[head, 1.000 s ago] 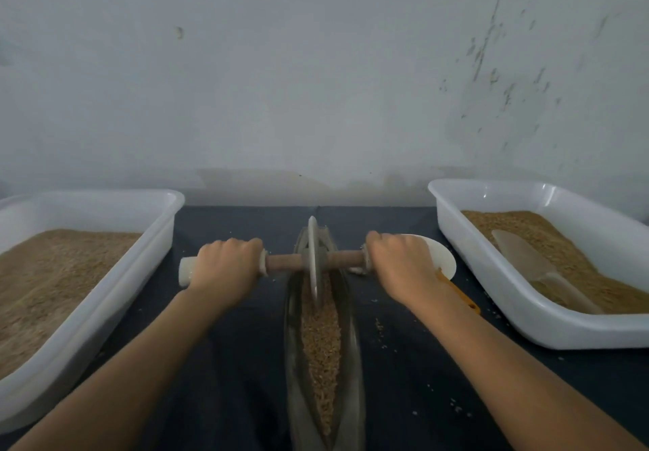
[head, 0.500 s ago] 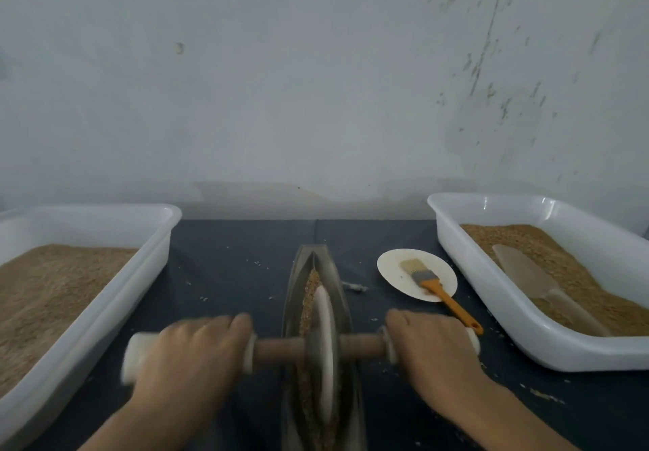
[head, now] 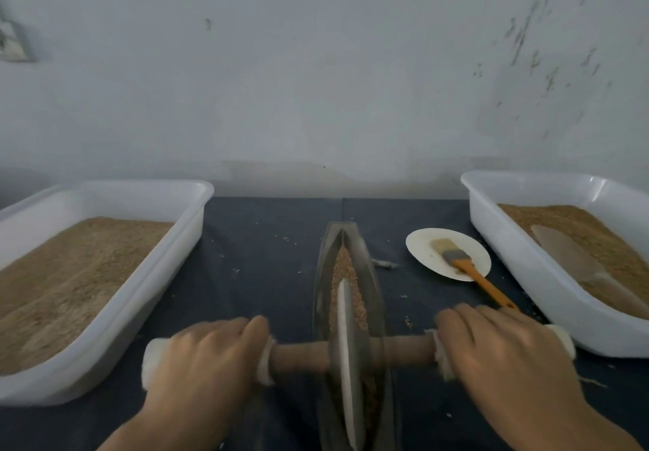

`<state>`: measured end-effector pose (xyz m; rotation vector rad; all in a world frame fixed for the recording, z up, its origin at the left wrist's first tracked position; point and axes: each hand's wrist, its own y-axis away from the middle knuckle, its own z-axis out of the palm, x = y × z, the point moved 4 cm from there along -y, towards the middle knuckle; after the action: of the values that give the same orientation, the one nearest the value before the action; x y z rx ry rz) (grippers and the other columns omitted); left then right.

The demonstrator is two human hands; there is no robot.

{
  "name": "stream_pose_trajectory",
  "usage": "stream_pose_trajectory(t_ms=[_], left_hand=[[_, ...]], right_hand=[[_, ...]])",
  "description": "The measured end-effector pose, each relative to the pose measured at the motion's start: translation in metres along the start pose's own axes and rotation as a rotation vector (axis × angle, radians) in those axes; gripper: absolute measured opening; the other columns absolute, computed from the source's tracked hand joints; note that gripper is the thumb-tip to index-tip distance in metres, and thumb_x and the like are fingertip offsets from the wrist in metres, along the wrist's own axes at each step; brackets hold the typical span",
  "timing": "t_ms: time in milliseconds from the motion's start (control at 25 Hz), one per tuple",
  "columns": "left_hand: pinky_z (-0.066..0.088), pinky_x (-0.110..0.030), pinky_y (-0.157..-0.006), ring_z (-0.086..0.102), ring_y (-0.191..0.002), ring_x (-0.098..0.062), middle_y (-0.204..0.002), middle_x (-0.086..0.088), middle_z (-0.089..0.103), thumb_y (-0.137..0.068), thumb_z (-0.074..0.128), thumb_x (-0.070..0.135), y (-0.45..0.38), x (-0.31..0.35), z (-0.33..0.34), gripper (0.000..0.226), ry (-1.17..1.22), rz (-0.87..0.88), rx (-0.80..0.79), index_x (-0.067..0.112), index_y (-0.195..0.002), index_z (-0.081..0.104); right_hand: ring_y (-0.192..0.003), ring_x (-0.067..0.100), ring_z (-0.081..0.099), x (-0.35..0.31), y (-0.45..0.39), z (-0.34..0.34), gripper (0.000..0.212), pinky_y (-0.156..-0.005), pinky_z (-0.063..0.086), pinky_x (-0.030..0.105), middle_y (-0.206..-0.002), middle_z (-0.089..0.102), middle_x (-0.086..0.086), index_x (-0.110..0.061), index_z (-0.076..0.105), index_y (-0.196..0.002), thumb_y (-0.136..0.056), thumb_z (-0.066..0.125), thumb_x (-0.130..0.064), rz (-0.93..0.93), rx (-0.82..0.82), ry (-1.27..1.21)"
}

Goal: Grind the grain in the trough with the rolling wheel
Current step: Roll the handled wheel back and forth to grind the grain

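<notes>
Trough's (head: 377,296) near end cut off

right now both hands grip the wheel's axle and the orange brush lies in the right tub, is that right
Not quite. The left hand and right hand do grip the axle of the wheel, but the brush lies on the small plate beside the trough, not in the right tub. The head view shows it.

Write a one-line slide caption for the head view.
Both hands, left and right, grip the rolling wheel axle over the grain-filled trough.
</notes>
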<state>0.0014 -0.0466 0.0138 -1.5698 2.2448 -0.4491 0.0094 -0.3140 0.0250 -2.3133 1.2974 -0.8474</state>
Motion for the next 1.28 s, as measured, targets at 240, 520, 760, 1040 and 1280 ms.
stream_pose_trajectory(t_ms=[240, 520, 760, 1040, 1280], left_hand=[[0.033, -0.023, -0.057, 0.046, -0.063, -0.006, -0.077, 0.014, 0.05, -0.084, 0.058, 0.041, -0.059, -0.022, 0.051, 0.027, -0.156, -0.157, -0.183, 0.035, -0.082, 0.032], [0.038, -0.03, -0.061, 0.052, -0.066, -0.015, -0.083, 0.008, 0.059, -0.087, 0.058, 0.031, -0.098, -0.03, 0.058, 0.022, -0.124, -0.207, -0.19, 0.027, -0.083, 0.037], [0.013, -0.022, -0.045, 0.044, -0.037, -0.015, -0.049, 0.009, 0.041, -0.044, 0.077, 0.025, -0.006, 0.001, 0.009, 0.041, -0.134, 0.091, 0.06, 0.028, -0.064, 0.041], [0.04, -0.033, -0.063, 0.062, -0.08, -0.023, -0.092, 0.002, 0.065, -0.087, 0.058, 0.025, -0.129, -0.029, 0.056, 0.014, -0.159, -0.216, -0.199, 0.023, -0.089, 0.044], [0.036, -0.029, -0.054, 0.055, -0.059, -0.017, -0.075, 0.005, 0.06, -0.074, 0.067, 0.025, -0.058, -0.009, 0.028, 0.025, -0.139, -0.062, -0.112, 0.026, -0.08, 0.043]], right_hand=[[-0.047, 0.016, 0.047, 0.017, -0.058, 0.056, 0.037, -0.045, 0.027, 0.026, -0.062, 0.057, 0.0, -0.015, 0.055, -0.076, -0.054, 0.084, -0.013, 0.108, -0.275, 0.035], [-0.058, 0.016, 0.044, 0.029, -0.076, 0.069, 0.022, -0.051, 0.027, 0.028, -0.078, 0.058, -0.003, -0.018, 0.05, -0.093, -0.08, 0.067, -0.021, 0.141, -0.305, 0.083], [-0.036, 0.005, 0.026, 0.008, 0.001, 0.033, 0.064, -0.042, 0.012, 0.018, -0.046, 0.032, -0.012, -0.029, 0.043, -0.061, -0.017, 0.089, -0.025, 0.04, -0.27, -0.157], [-0.069, 0.02, 0.057, 0.043, -0.096, 0.089, 0.017, -0.053, 0.03, 0.03, -0.086, 0.062, -0.003, -0.021, 0.046, -0.097, -0.088, 0.059, -0.027, 0.202, -0.321, 0.111], [-0.055, 0.014, 0.051, 0.018, -0.029, 0.052, 0.029, -0.05, 0.033, 0.028, -0.065, 0.045, -0.009, -0.026, 0.049, -0.083, -0.069, 0.074, -0.021, 0.117, -0.351, -0.062]])
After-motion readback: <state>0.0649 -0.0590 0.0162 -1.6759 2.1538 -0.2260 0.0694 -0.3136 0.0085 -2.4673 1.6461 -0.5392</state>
